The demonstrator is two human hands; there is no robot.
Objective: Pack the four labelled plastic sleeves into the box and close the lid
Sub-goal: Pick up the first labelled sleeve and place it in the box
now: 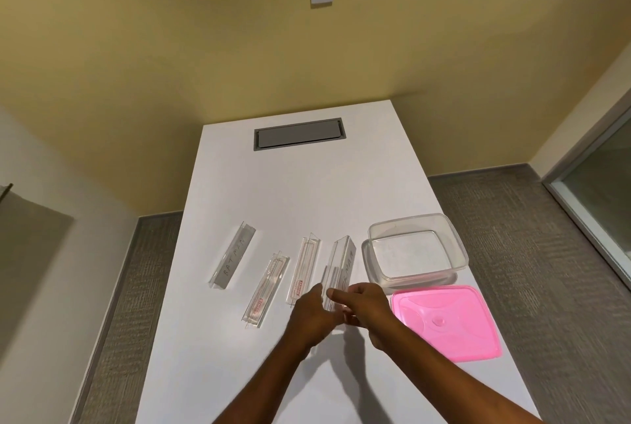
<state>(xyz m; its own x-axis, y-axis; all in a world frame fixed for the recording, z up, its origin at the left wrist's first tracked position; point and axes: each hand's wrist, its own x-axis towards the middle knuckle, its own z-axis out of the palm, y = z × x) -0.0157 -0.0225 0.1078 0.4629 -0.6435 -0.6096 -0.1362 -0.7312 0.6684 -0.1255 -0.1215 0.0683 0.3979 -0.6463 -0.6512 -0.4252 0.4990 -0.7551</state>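
Note:
Several clear plastic sleeves lie in a row on the white table [300, 184]. The leftmost sleeve [233, 254] has a handwritten label. Two sleeves with red print, one [264, 289] and another [304, 266], lie to its right. The rightmost labelled sleeve [341, 265] is tilted up, its near end between both hands. My left hand [312, 316] touches that end from the left, and my right hand [363, 306] pinches it from the right. The clear box [415, 246] stands open to the right. Its pink lid [444, 321] lies flat in front of it.
A grey cable hatch [298, 134] is set into the far end of the table. The table's right edge runs close by the box and the lid. Grey carpet lies on both sides, and a yellow wall stands behind.

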